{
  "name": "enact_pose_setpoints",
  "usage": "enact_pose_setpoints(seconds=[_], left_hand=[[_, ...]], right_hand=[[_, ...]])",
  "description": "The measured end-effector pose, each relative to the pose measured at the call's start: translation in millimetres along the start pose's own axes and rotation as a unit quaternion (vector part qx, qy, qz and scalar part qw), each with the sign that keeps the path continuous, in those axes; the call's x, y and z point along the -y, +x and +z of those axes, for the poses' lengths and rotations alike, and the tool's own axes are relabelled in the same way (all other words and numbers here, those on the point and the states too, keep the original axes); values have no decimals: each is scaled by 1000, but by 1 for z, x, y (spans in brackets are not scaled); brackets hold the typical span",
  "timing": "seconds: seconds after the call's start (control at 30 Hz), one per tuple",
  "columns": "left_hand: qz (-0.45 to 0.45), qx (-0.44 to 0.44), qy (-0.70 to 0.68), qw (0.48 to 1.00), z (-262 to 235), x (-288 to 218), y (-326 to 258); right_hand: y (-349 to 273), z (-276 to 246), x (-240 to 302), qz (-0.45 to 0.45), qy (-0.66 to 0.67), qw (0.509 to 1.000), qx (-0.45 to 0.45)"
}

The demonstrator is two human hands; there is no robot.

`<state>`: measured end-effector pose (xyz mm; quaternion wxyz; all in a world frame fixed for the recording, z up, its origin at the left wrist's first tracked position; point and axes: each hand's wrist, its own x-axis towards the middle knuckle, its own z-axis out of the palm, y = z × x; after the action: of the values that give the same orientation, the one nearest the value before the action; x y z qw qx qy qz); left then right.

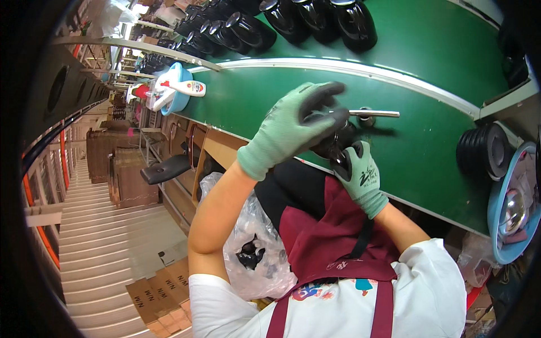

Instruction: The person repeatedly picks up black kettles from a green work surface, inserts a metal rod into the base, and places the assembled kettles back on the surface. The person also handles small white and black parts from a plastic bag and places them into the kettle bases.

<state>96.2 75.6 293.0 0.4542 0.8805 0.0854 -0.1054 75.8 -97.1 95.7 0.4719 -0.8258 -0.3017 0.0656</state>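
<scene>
Both my hands wear light green gloves with dark fingertips. My left hand [298,118] is raised over the bench's near edge, its fingers curved and apart from the thumb. Under its thumb sits a glossy black part [332,147], mostly hidden between the hands. My right hand [359,174] closes on that part from the near right side. Just beyond, a shiny metal rod [383,114] lies crosswise over a small round metal piece [366,119] on the green bench top [417,163]. Whether the rod touches the black part I cannot tell.
Rows of glossy black rounded housings [355,25] stand beyond a pale rail [338,69]. A blue basin [179,101] with bottles is at the left; another blue basin [496,225] and stacked black rings [484,151] are at the right. A plastic bag [253,276] lies beside my lap.
</scene>
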Motion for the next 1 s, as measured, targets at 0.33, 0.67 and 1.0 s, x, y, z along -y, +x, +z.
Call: enact_pose_setpoints(seconds=[0.33, 0.67, 1.0], left_hand=[[263, 103, 593, 754, 22, 47, -30], [19, -113, 360, 926, 55, 19, -109], [94, -118, 214, 965, 71, 17, -138]], right_hand=[[5, -18, -15, -28, 15, 991, 128], [24, -78, 20, -66, 51, 979, 185], [38, -118, 37, -223, 108, 885, 394]])
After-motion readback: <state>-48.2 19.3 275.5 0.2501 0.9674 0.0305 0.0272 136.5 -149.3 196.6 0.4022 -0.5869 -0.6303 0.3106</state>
